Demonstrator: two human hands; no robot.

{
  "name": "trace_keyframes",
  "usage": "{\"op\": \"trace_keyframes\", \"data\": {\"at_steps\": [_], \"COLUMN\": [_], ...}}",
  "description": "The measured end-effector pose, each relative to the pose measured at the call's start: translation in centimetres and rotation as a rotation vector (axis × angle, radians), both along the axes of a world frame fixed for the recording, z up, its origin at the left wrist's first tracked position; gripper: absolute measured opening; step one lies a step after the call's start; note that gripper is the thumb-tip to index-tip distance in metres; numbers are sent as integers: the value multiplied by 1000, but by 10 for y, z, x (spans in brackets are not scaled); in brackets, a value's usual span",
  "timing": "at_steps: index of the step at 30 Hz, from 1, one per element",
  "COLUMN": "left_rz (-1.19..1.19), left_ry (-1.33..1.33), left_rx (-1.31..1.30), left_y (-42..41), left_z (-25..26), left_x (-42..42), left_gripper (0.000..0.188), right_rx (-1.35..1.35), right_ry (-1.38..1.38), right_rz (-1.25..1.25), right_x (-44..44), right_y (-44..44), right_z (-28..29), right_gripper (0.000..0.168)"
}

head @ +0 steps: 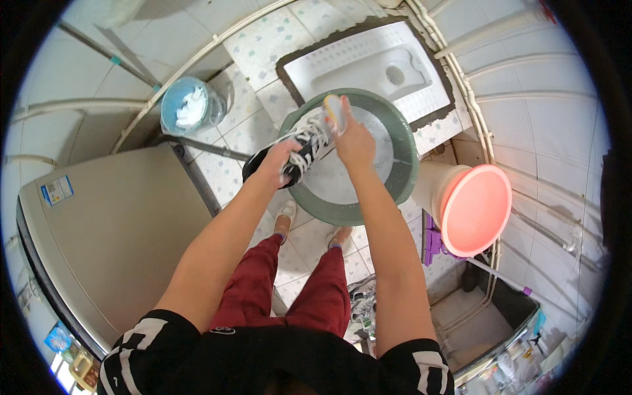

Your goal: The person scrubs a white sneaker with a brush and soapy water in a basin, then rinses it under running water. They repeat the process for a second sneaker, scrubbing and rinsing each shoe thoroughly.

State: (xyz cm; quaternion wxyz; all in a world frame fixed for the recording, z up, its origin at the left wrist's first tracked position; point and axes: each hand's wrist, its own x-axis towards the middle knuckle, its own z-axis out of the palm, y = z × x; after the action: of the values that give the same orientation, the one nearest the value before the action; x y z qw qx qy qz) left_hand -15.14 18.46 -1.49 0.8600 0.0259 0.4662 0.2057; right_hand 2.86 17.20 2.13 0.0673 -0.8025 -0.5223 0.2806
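Note:
My left hand (279,159) grips a black sneaker with white laces (307,148) near its ankle opening. The shoe's toe points away to the upper right, over a large green plastic basin (406,173). In my right hand (353,140) is a small brush (335,109) with a pale body and a yellow edge, held against the toe end of the shoe. Its bristles are hidden and the contact spot is blurred. Whitish, sudsy water (331,182) covers the basin's bottom.
A white squat toilet (355,64) lies beyond the basin. To the left stand a blue-lined bin (183,108) and a large grey appliance (118,227). A pink basin (477,210) rests on a pale bucket (434,185) at right, beside a purple mop head (432,242). Pipes (476,113) line the wall.

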Motion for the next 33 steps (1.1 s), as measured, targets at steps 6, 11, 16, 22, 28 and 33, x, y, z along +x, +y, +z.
{"op": "trace_keyframes", "data": {"at_steps": [6, 11, 16, 22, 28, 33], "left_rz": [262, 240, 284, 262, 198, 220], "left_ry": [-77, -120, -37, -56, -53, 39], "left_rx": [-47, -23, -44, -35, -27, 1], "left_y": [15, 17, 21, 14, 12, 9], "left_z": [13, 17, 38, 20, 3, -8], "left_x": [21, 27, 40, 40, 32, 41], "left_gripper": [31, 42, 48, 48, 56, 62], "right_rx": [86, 88, 19, -116, -50, 129], "right_ry": [186, 139, 150, 142, 168, 286], "right_rz": [75, 41, 8, 86, 120, 235], "right_x": [-12, 7, 26, 32, 19, -3], "right_y": [-20, 8, 13, 20, 18, -2], "right_z": [-21, -21, -31, -25, -28, -30], "right_gripper": [67, 66, 66, 66, 64, 59]}}
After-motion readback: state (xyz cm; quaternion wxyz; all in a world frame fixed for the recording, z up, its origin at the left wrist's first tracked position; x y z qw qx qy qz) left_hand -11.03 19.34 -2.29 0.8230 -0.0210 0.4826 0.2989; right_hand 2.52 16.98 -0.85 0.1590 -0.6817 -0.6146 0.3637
